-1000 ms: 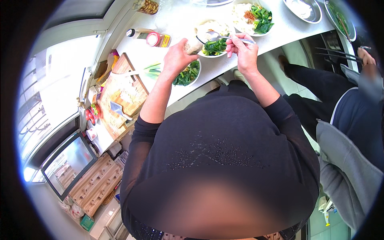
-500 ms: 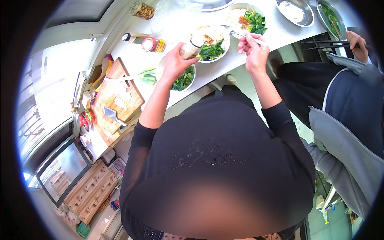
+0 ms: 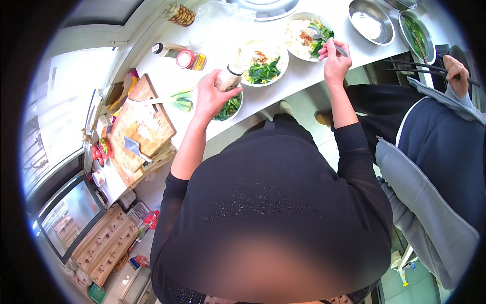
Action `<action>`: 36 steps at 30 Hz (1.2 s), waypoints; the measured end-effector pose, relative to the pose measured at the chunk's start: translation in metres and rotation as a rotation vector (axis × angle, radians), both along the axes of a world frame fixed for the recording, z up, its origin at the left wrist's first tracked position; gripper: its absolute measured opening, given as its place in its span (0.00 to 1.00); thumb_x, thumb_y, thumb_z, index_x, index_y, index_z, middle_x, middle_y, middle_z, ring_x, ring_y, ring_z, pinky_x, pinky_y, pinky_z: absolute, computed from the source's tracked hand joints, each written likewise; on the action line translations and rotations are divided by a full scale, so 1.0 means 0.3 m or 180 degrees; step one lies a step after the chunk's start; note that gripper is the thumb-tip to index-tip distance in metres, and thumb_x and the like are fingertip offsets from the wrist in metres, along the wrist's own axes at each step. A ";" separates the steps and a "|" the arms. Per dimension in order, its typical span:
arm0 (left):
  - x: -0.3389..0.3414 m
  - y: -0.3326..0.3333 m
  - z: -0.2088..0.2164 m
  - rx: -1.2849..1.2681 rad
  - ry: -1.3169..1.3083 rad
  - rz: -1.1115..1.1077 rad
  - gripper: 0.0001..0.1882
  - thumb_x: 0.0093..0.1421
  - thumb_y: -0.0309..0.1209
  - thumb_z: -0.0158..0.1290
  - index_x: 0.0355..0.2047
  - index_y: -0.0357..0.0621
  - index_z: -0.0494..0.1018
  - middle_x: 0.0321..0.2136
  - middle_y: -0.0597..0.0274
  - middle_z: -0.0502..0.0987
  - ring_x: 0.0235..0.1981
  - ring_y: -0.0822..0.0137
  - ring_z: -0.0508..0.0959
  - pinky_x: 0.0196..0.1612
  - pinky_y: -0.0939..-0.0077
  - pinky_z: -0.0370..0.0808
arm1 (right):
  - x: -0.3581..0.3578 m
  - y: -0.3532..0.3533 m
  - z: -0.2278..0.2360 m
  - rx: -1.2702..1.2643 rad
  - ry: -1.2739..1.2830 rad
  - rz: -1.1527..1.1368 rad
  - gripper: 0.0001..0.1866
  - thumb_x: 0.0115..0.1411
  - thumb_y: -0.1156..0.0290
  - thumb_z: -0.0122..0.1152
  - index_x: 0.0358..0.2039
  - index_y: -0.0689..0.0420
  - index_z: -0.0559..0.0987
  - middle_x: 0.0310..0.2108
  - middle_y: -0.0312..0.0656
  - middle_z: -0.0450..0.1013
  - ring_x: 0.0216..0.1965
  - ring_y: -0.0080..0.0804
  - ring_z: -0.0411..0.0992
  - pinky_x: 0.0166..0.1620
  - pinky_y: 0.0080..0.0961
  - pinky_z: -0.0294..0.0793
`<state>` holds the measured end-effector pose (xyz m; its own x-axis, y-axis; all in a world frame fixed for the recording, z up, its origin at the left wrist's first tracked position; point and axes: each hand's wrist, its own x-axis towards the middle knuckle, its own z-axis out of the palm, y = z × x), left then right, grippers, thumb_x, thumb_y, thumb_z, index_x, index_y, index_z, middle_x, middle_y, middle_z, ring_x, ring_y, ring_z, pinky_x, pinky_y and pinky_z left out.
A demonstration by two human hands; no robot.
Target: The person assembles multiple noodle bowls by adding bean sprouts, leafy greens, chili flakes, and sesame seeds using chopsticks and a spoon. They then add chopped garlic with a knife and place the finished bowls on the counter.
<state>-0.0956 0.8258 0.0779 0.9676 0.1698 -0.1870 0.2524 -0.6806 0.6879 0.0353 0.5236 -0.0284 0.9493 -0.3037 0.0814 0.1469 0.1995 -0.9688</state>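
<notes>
In my left hand [image 3: 212,97] I hold a small glass jar [image 3: 229,78] of pale seasoning, tilted above the counter. A bowl of greens [image 3: 230,107] sits partly hidden beneath that hand. My right hand [image 3: 336,65] grips a metal spoon [image 3: 320,35], its head over the far right bowl [image 3: 298,51], which holds noodles, green leaves and a heap of red-brown seasoning. Between my hands stands a middle bowl [image 3: 271,81] with similar noodles, leaves and red seasoning. A red-lidded jar [image 3: 190,60] and a dark-capped bottle [image 3: 165,49] lie beyond my left hand.
At left, a wooden cutting board [image 3: 144,131] carries a cleaver [image 3: 135,148], with spring onions [image 3: 181,100] beside it. Steel basins [image 3: 372,23] stand at the back right. Close on my right, another person's hand [image 3: 456,76] holds long dark chopsticks [image 3: 430,67].
My right hand has carried the spoon from the middle bowl to the far right bowl. My left hand with the jar has shifted slightly left, away from the middle bowl.
</notes>
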 end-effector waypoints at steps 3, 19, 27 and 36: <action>-0.017 0.009 -0.003 0.0061 0.0013 0.0087 0.28 0.44 0.35 0.74 0.44 0.39 0.76 0.37 0.52 0.82 0.41 0.59 0.82 0.48 0.64 0.77 | -0.005 0.008 -0.006 -0.0303 -0.0078 0.0070 0.05 0.68 0.76 0.58 0.37 0.65 0.75 0.27 0.41 0.75 0.22 0.21 0.73 0.23 0.18 0.73; -0.101 0.053 -0.004 0.0049 0.0051 0.0199 0.32 0.44 0.36 0.74 0.49 0.39 0.75 0.39 0.50 0.82 0.43 0.59 0.82 0.50 0.66 0.77 | -0.215 0.139 0.164 0.0520 0.0194 0.0972 0.09 0.71 0.71 0.53 0.41 0.66 0.73 0.31 0.48 0.76 0.26 0.28 0.75 0.26 0.22 0.76; -0.192 0.123 -0.020 0.0161 0.0471 0.0307 0.34 0.43 0.37 0.74 0.50 0.37 0.75 0.41 0.46 0.82 0.44 0.55 0.83 0.50 0.65 0.77 | -0.377 0.355 0.164 0.1267 0.0724 0.1932 0.10 0.72 0.70 0.52 0.40 0.66 0.73 0.31 0.48 0.75 0.25 0.28 0.75 0.25 0.22 0.75; -0.263 0.189 -0.044 0.0647 0.0731 0.0424 0.33 0.46 0.36 0.73 0.50 0.34 0.75 0.40 0.47 0.83 0.45 0.59 0.83 0.51 0.67 0.77 | -0.415 0.459 0.111 0.1275 0.0905 0.2258 0.11 0.72 0.70 0.51 0.41 0.67 0.74 0.32 0.48 0.76 0.26 0.28 0.75 0.26 0.22 0.76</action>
<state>-0.1744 0.8826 0.0648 0.8709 0.3482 -0.3468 0.4810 -0.7486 0.4564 -0.0890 0.6612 0.0048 0.8935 0.4137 -0.1747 -0.3793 0.4868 -0.7869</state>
